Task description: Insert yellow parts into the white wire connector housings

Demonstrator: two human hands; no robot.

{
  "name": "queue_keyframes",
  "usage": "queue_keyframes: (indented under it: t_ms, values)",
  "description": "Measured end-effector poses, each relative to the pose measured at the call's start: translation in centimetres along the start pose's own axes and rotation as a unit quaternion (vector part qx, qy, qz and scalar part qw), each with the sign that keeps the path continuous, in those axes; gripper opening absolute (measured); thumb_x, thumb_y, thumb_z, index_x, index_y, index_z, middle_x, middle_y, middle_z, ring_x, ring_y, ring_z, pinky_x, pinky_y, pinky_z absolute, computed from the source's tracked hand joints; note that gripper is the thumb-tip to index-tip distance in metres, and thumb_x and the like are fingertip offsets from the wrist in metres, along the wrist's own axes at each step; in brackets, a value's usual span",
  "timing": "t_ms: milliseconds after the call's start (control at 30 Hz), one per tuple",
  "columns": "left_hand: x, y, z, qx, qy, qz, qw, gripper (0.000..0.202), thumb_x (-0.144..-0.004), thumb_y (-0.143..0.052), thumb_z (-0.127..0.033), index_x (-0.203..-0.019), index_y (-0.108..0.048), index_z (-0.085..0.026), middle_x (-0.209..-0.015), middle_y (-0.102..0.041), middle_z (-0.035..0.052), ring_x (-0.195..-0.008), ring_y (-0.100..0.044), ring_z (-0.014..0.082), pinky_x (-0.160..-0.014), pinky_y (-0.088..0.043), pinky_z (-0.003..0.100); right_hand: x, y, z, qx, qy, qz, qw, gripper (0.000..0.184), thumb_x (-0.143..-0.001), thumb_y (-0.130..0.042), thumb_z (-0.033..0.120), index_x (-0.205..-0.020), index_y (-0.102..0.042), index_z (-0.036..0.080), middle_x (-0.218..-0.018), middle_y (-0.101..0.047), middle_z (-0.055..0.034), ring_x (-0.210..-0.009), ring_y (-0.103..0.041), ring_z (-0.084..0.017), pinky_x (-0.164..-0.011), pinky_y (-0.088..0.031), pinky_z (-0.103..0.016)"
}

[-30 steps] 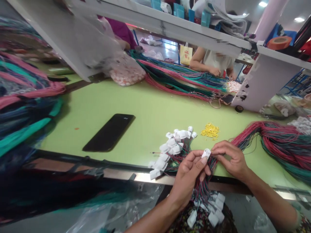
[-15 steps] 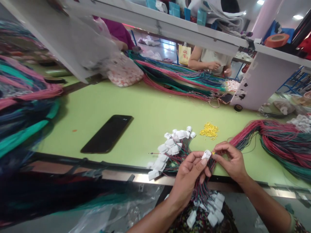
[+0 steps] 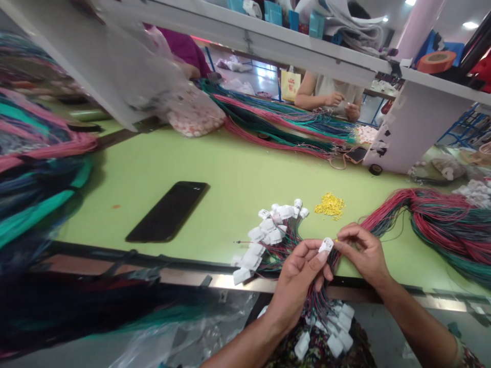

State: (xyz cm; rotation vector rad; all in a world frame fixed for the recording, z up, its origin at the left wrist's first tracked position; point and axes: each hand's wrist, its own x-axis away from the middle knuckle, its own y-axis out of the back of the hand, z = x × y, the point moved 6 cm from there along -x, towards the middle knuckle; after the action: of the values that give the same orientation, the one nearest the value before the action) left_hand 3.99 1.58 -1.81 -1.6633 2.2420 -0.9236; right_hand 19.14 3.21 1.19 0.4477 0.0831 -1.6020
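Observation:
My left hand (image 3: 301, 273) pinches a small white plastic connector (image 3: 326, 245) between thumb and fingers, at the near edge of the green table (image 3: 238, 179). My right hand (image 3: 362, 253) is closed in a pinch right against that connector, holding a tiny yellow piece and thin wire ends. Red and green wires run from it to a big bundle (image 3: 433, 220) on the right. A pile of finished white connectors (image 3: 268, 235) with wires lies just left of my hands, and more hang over the edge onto my lap (image 3: 330, 332). A small heap of yellow pieces (image 3: 330, 205) sits beyond my hands.
A black phone (image 3: 169, 210) lies flat on the table to the left. Coloured wire bundles (image 3: 34, 168) fill the left side and run across the far side (image 3: 284, 125). A person's hands (image 3: 339, 102) work beyond a white shelf (image 3: 268, 38). A bag of parts (image 3: 194, 115) sits far left.
My right hand's pinch has stayed against the connector, with a yellow piece now showing at its fingertips. The view shifted slightly; the hands hardly moved.

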Motion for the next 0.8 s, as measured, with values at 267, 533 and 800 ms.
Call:
queue_keyframes:
  t_ms: [267, 533, 800]
  values:
    - [0.1, -0.2, -0.2, 0.000, -0.005, 0.002, 1.000, 0.031, -0.085, -0.074, -0.042, -0.098, -0.061, -0.017, -0.057, -0.066, -0.0028, -0.044, -0.042, 0.0035, -0.046, -0.029, 0.016, 0.3, 0.2, 0.7, 0.063, 0.044, -0.036, 0.996, 0.006, -0.083, -0.077, 0.024, -0.079, -0.074, 0.022, -0.078, -0.069, -0.0030, -0.073, -0.065, -0.017, -0.067, -0.054, -0.030]
    - [0.3, -0.1, -0.4, -0.050, -0.051, 0.018, 0.997, 0.027, -0.085, -0.074, -0.039, -0.099, -0.066, -0.017, -0.062, -0.064, -0.0020, -0.053, -0.050, 0.0073, -0.049, -0.037, 0.018, 1.2, 0.5, 2.3, 0.053, 0.059, -0.052, 0.995, 0.008, -0.089, -0.070, 0.018, -0.088, -0.075, 0.023, -0.085, -0.068, -0.0037, -0.082, -0.064, -0.018, -0.075, -0.054, -0.031]
    - [0.3, -0.3, -0.9, -0.055, -0.104, 0.014, 0.993, 0.018, -0.081, -0.076, -0.027, -0.096, -0.070, -0.019, -0.081, -0.070, 0.0022, -0.064, -0.058, 0.0102, -0.063, -0.050, 0.023, 2.1, -0.2, 4.9, 0.076, 0.070, 0.028, 0.994, 0.014, -0.092, -0.065, 0.017, -0.097, -0.074, 0.026, -0.091, -0.067, -0.0032, -0.087, -0.063, -0.018, -0.078, -0.054, -0.031]
